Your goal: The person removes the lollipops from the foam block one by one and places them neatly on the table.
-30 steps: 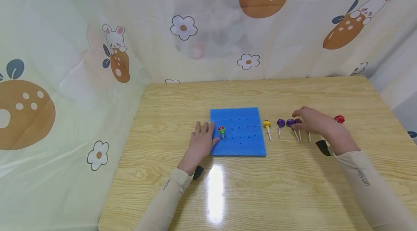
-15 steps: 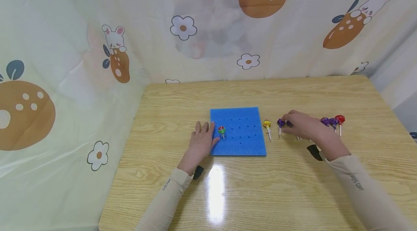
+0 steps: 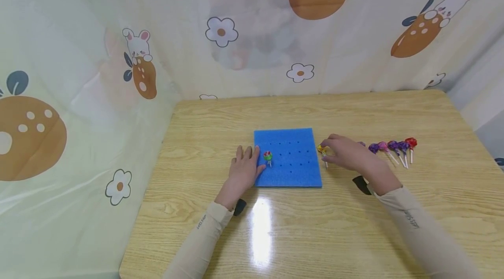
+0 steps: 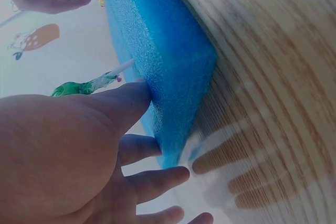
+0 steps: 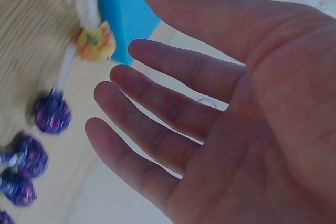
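My left hand (image 3: 243,170) rests at the left edge of a blue foam block (image 3: 297,178) dotted with small holes. In the left wrist view its thumb touches the foam and its fingers are extended. A lollipop in a green and red wrapper (image 3: 267,155) stands with its stick in the block, near that thumb. My right hand (image 3: 348,152) hovers just right of the block, above a yellow-wrapped lollipop (image 5: 96,42) lying on the table. Its fingers are spread and hold nothing. A purple lollipop (image 5: 52,113) lies beside the yellow one, mostly hidden by the hand in the head view.
Further right on the wooden table (image 3: 204,130) lies a row of lollipops, among them a pink one (image 3: 383,146), purple ones (image 3: 392,145) and a red one (image 3: 411,142). A patterned curtain (image 3: 260,51) hangs behind the table and on its left.
My right hand has moved left along the row, from above the purple lollipops to the yellow one, uncovering lollipops on the right. The left hand has stayed in place.
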Demonstrator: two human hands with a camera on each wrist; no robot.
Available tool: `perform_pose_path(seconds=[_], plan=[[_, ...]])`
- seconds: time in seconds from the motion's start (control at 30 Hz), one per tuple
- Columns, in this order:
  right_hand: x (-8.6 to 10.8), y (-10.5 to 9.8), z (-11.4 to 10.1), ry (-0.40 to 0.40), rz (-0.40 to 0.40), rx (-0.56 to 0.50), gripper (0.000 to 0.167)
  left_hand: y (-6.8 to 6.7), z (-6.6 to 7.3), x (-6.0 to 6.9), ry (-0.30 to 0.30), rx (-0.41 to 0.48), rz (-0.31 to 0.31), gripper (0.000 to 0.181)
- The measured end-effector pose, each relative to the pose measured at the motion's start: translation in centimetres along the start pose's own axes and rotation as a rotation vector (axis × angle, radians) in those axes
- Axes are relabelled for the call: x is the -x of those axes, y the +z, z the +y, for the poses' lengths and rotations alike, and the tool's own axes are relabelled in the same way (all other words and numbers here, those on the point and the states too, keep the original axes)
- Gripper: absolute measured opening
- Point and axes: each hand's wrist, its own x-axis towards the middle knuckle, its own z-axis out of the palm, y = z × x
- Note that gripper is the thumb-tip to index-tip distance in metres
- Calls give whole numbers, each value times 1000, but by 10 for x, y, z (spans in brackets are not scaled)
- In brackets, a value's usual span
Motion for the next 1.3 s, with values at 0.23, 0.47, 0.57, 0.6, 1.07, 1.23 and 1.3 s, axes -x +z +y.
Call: perform_pose_path(seconds=[0.23, 0.47, 0.57, 0.6, 1.07, 1.23, 1.3], plan=[[-9, 9, -16, -77, 59, 4, 29, -2, 1, 1, 1, 2, 3, 66], [-20, 22, -33, -117, 98, 9, 21, 1, 1, 0, 11, -9, 21, 65], [-25, 27, -39, -127, 112, 19, 17, 1, 1, 0, 5, -4, 12, 66], [-27, 28, -41, -130, 118, 23, 16, 1, 1, 0, 5, -1, 14, 66], [-44, 52, -75, -238, 277, -13, 23, 0, 0, 0, -9, 2, 2, 66], [-51, 59, -86, -235, 314, -24, 37, 1, 1, 0, -9, -21, 4, 65], [-53, 60, -90, -227, 326, -25, 40, 1, 1, -1, -11, -27, -1, 66]])
